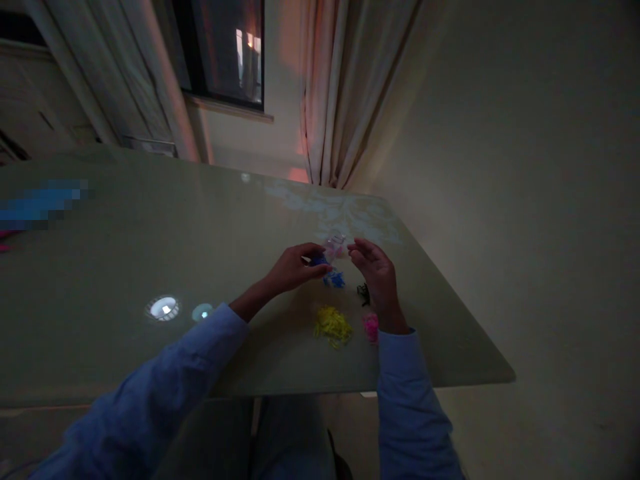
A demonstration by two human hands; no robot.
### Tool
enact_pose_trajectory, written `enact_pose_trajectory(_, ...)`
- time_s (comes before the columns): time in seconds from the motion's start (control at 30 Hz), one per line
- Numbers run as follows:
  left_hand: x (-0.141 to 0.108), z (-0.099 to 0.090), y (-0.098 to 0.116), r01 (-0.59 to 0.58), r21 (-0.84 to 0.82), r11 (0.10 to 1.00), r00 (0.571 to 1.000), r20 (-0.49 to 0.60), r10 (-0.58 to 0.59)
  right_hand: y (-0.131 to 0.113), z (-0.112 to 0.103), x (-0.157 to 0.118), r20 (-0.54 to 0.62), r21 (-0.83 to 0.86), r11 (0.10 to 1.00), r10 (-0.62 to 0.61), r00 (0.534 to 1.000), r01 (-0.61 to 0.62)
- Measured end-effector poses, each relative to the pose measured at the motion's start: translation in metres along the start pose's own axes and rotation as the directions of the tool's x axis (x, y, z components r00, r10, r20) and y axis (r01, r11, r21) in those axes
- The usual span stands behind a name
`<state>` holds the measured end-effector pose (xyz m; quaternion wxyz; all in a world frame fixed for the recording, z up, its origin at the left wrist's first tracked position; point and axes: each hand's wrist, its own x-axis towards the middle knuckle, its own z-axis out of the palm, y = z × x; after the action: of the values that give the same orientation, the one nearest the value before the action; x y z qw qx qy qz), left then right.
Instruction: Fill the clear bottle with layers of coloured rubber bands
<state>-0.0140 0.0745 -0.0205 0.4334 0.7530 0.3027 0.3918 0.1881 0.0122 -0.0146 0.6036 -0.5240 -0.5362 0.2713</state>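
My left hand point(299, 268) is just above the table, its thumb and fingers curved around a small dark blue bundle point(319, 261). Bright blue pieces point(335, 278) lie beside its fingertips. To the right, my right hand point(374, 265) is raised, its fingertips close together; anything between them is too small to make out. A clear, pinkish thing point(335, 247), perhaps a small bag, shows between the hands. Nearer to me lies a yellow pile point(333, 326) of small strands. Partly hidden by my right hand and wrist are a black pile point(363, 293) and a pink pile point(371, 327).
The glossy table point(125, 253) has its right edge along a wall point(525, 200). A blurred blue object point(40, 202) lies at the far left. Curtains point(327, 93) and a window point(230, 50) stand behind the table. Lights reflect on the tabletop at the left.
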Motion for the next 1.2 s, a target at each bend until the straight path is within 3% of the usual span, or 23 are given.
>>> enact_pose_trajectory(0.07, 0.002, -0.005, -0.003, -0.017, 0.082, 0.997, 0.998, -0.059, 0.022, 0.006, -0.005, 0.003, -0.069, -0.171, 0.985, -0.028, 0.997, 0.015)
enact_pose_trajectory(0.13, 0.003, -0.009, -0.006, -0.03, 0.168, 0.985, 0.993, -0.105, 0.049, 0.013, -0.01, 0.005, -0.047, -0.365, 0.928, -0.091, 0.995, 0.068)
enact_pose_trajectory(0.23, 0.003, -0.015, -0.009, -0.048, 0.242, 0.969, 0.986, -0.144, 0.084, 0.024, -0.017, 0.007, 0.112, -0.57, 0.805, -0.123, 0.986, 0.166)
enact_pose_trajectory(0.4, 0.001, -0.02, -0.012, -0.061, 0.308, 0.95, 0.982, -0.152, 0.113, 0.032, -0.027, 0.006, 0.336, -0.729, 0.633, 0.003, 0.942, 0.259)
enact_pose_trajectory(0.7, 0.0, -0.02, -0.015, -0.068, 0.359, 0.931, 0.986, -0.121, 0.119, 0.036, -0.026, 0.003, 0.399, -0.822, 0.469, 0.073, 0.914, 0.322)
enact_pose_trajectory(0.9, -0.001, -0.02, -0.015, -0.076, 0.356, 0.931, 0.985, -0.115, 0.125, 0.037, -0.021, 0.002, 0.396, -0.807, 0.491, 0.039, 0.917, 0.327)
enact_pose_trajectory(1.2, -0.003, -0.02, -0.011, -0.08, 0.347, 0.935, 0.989, -0.09, 0.118, 0.03, -0.017, 0.004, 0.423, -0.826, 0.436, 0.058, 0.904, 0.358)
